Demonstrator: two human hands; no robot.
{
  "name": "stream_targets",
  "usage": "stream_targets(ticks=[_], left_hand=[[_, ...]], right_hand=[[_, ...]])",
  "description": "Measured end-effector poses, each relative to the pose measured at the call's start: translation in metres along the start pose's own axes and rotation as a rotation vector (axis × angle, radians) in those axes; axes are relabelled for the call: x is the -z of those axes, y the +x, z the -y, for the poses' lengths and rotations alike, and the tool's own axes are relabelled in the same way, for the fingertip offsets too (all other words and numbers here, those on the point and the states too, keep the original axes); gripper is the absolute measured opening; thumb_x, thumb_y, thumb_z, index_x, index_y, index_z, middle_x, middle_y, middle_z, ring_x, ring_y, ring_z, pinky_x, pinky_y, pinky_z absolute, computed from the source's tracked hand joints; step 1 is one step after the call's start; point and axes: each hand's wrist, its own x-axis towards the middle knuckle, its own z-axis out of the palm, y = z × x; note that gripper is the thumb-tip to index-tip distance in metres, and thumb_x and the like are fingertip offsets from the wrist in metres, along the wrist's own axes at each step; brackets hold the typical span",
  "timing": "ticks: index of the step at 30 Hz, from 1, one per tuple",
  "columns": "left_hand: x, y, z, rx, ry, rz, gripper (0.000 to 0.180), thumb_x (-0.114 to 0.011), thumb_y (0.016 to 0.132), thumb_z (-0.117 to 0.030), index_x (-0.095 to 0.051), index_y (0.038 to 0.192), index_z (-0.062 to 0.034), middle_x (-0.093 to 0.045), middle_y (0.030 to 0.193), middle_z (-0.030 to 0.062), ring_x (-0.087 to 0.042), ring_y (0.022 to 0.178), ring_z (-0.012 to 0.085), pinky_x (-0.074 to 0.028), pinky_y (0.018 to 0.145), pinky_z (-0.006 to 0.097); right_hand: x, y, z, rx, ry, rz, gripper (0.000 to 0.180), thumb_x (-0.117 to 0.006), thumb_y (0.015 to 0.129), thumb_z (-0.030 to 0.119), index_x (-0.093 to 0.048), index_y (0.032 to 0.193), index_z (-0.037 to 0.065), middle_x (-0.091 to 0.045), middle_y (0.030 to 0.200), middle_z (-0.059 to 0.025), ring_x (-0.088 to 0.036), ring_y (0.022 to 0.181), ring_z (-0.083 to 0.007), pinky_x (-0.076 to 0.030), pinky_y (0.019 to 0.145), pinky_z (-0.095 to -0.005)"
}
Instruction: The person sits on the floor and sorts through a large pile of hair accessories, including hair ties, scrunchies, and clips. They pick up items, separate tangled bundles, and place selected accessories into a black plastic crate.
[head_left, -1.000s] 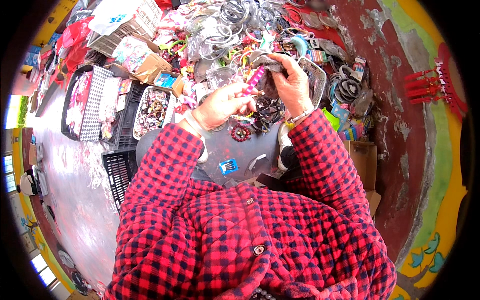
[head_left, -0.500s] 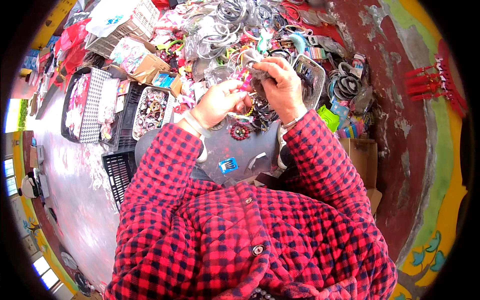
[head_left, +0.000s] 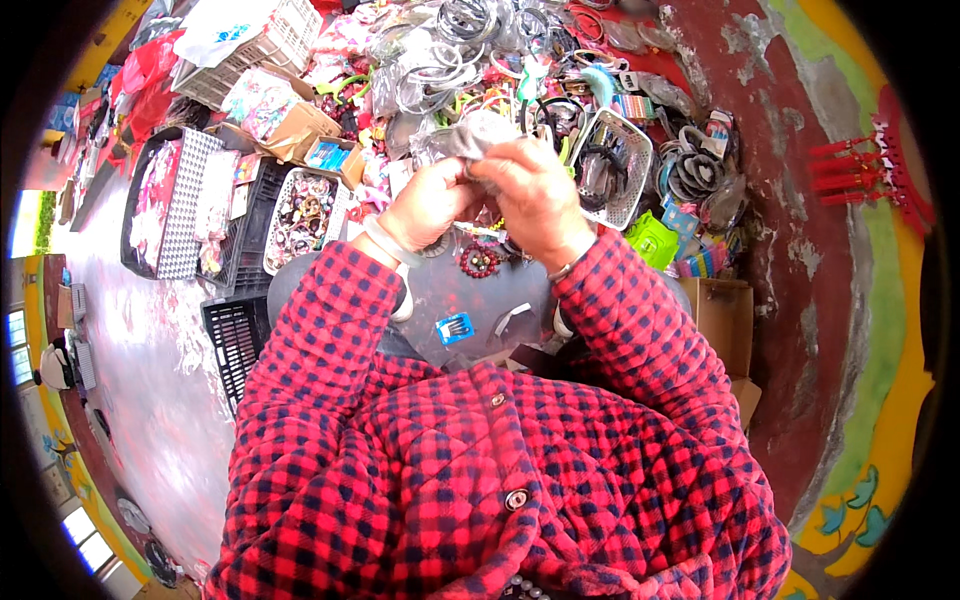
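A grey, soft-looking fabric piece (head_left: 478, 135) stands up between my two hands, above a heap of hair accessories. My right hand (head_left: 538, 200) pinches its lower part from the right. My left hand (head_left: 422, 208) is closed beside it, fingertips meeting those of my right hand; the overlapping fingers hide what lies between them. Just below my hands, a dark red beaded bracelet (head_left: 480, 262) lies at the edge of the heap.
Headbands in clear wrap (head_left: 440, 65) are piled at the far side. A white basket (head_left: 632, 165) stands right of my hands, a tray of small hair ties (head_left: 303, 215) left of them. A black crate (head_left: 235, 335) and an open cardboard box (head_left: 722, 320) flank me. A blue card (head_left: 455, 328) lies nearer.
My right hand has moved left and slightly down with the grey piece, which now meets my left hand. The white basket shows more fully.
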Motion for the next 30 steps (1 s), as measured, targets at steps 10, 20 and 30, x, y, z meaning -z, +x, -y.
stream_targets(ticks=[10,20,30], left_hand=[[-0.004,-0.003,-0.009,0.0,-0.034,0.01,0.012,-0.047,0.088,-0.009,-0.054,0.094,-0.0006,-0.058,0.076,0.0026,-0.049,0.062,0.006,-0.042,0.057,0.021],[-0.003,-0.002,-0.005,-0.044,-0.089,-0.019,0.02,-0.049,0.089,-0.016,-0.053,0.105,-0.0049,-0.06,0.077,0.0034,-0.047,0.057,0.0026,-0.035,0.049,0.015],[0.0,-0.002,-0.007,0.051,-0.154,0.161,0.03,-0.047,0.09,-0.017,-0.047,0.115,-0.0009,-0.056,0.076,0.0036,-0.047,0.06,0.0052,-0.036,0.053,0.016]], right_hand=[[0.004,0.003,-0.006,-0.107,-0.002,-0.022,0.028,-0.057,0.06,-0.005,-0.064,0.084,0.008,-0.059,0.086,-0.0082,-0.056,0.081,-0.0269,-0.046,0.07,-0.0338],[0.004,0.004,-0.019,-0.094,0.003,-0.081,0.031,-0.056,0.059,-0.006,-0.063,0.086,0.007,-0.059,0.083,-0.0079,-0.056,0.078,-0.0271,-0.046,0.07,-0.0352],[0.009,0.002,-0.027,-0.427,0.111,-0.099,0.031,-0.054,0.067,-0.006,-0.062,0.095,0.004,-0.059,0.09,-0.0084,-0.059,0.086,-0.0199,-0.045,0.077,-0.026]])
